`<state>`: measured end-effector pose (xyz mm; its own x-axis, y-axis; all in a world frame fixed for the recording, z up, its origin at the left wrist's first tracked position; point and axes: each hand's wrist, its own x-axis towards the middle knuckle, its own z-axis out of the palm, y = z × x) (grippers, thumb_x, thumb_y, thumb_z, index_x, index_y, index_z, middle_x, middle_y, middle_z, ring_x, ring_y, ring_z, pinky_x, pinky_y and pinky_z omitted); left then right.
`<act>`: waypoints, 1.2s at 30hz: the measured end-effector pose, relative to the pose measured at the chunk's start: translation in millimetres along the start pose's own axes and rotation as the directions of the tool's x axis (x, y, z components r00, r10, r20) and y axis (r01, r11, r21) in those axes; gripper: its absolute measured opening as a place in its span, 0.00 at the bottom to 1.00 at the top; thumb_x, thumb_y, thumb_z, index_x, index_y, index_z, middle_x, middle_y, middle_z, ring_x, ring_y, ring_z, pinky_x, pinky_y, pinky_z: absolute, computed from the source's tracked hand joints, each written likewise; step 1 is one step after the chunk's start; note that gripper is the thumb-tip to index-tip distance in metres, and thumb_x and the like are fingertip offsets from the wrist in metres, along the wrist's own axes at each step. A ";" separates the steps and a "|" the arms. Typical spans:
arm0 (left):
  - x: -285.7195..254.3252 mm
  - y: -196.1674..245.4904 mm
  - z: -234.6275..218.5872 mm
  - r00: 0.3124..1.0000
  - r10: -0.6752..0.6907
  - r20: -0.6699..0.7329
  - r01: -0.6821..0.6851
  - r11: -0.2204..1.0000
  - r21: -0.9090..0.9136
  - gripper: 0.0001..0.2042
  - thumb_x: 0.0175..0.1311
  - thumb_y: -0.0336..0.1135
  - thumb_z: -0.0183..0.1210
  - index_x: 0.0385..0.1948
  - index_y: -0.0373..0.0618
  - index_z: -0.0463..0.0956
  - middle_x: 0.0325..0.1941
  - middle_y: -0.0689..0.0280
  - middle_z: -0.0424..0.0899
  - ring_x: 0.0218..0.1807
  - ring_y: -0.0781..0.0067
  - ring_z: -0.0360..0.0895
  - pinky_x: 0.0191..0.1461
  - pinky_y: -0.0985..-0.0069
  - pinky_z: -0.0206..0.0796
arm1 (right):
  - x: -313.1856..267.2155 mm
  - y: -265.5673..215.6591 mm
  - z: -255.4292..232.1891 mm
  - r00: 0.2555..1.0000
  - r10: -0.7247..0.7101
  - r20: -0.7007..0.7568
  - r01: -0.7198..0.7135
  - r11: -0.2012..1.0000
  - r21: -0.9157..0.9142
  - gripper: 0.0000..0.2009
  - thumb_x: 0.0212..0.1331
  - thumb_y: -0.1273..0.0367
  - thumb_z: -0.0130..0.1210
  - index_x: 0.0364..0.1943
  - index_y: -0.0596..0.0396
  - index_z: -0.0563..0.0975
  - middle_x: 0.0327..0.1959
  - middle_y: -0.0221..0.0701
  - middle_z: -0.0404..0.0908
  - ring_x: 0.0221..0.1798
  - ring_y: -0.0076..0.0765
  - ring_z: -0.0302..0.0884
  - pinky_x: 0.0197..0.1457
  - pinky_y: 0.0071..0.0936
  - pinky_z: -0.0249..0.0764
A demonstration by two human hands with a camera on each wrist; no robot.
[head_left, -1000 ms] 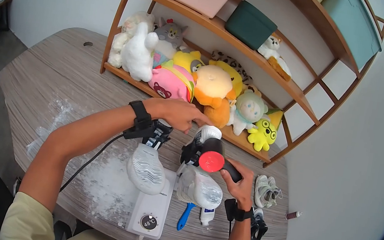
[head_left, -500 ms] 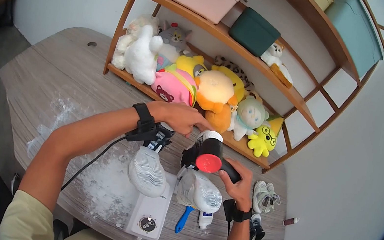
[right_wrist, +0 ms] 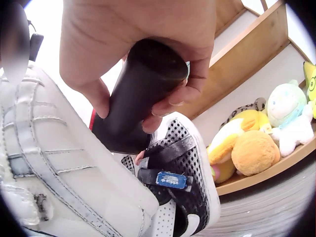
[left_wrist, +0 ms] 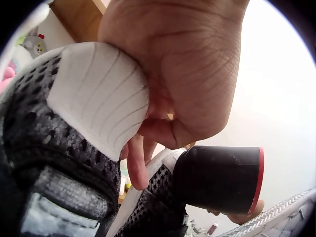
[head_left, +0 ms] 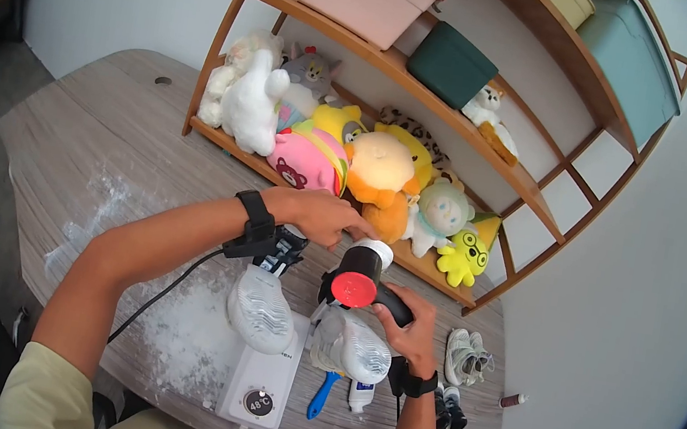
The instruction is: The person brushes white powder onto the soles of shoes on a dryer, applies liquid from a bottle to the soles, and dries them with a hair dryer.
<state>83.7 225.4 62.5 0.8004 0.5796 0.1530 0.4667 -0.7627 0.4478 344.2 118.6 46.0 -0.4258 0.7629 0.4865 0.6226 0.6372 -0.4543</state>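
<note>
My right hand (head_left: 409, 322) grips the handle of a black hair dryer (head_left: 360, 266) with a red round end. The barrel overlaps the right-hand black-and-white mesh shoe (right_wrist: 170, 158), whose white toe (head_left: 378, 252) shows past it. Beyond the shoes, my left hand (head_left: 321, 216) reaches across with one finger pointing toward that toe. Up close in the left wrist view, the other mesh shoe (left_wrist: 59, 128) stands in front of that hand, partly hiding its fingers. Two white shoes (head_left: 263, 309) hang nearer me, soles outward, around a white shoe dryer (head_left: 255, 392) reading 48°C.
White powder (head_left: 184, 333) is spread on the table. A blue-handled brush (head_left: 322, 396) and a white tube (head_left: 361, 396) lie under the right white shoe. More shoes (head_left: 469, 358) and a small bottle (head_left: 513, 401) sit at right. Behind stands a wooden shelf (head_left: 508, 155) with plush toys.
My right hand has carried the hair dryer a little to the left across the mesh shoe. My left hand has kept nearly the same place; the head view has shifted slightly.
</note>
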 end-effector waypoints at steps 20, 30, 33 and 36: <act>1.2 0.3 -1.7 0.999 0.018 0.030 -0.017 0.999 -0.035 0.33 0.51 0.22 0.45 0.65 0.55 0.65 0.56 0.59 0.81 0.41 0.68 0.86 0.47 0.69 0.74 | -11.9 31.4 20.6 0.807 0.590 0.032 -0.321 0.392 0.862 0.22 0.72 0.55 0.37 0.51 0.61 0.70 0.30 0.37 0.77 0.21 0.27 0.71 0.22 0.23 0.69; 1.3 9.1 -4.4 0.999 -0.032 0.037 0.036 0.993 -0.112 0.30 0.52 0.20 0.45 0.62 0.45 0.66 0.54 0.56 0.81 0.41 0.67 0.86 0.42 0.72 0.75 | -35.8 50.0 50.5 0.754 0.640 0.147 -0.264 0.091 0.960 0.22 0.75 0.56 0.30 0.46 0.61 0.70 0.29 0.37 0.76 0.25 0.32 0.73 0.30 0.30 0.73; 2.8 4.2 -3.1 0.997 -0.032 0.064 0.039 0.994 -0.100 0.30 0.51 0.18 0.44 0.62 0.44 0.66 0.55 0.54 0.81 0.40 0.67 0.86 0.42 0.73 0.75 | -43.0 58.3 68.7 0.748 0.637 0.187 -0.249 0.009 0.968 0.22 0.75 0.55 0.28 0.47 0.59 0.69 0.29 0.37 0.76 0.28 0.31 0.73 0.34 0.29 0.73; 5.4 -0.4 1.0 0.999 -0.022 0.046 0.029 0.985 -0.169 0.31 0.49 0.17 0.42 0.62 0.44 0.66 0.57 0.53 0.79 0.39 0.67 0.86 0.41 0.74 0.74 | -55.3 64.0 78.1 0.742 0.624 0.245 -0.265 -0.063 0.962 0.23 0.75 0.54 0.29 0.52 0.57 0.69 0.31 0.35 0.75 0.33 0.29 0.73 0.40 0.27 0.73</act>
<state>88.1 228.5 62.2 0.8065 0.5822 0.1025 0.4197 -0.6859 0.5945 356.3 125.7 -68.3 -0.0885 0.9905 -0.1050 -0.5582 -0.1367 -0.8184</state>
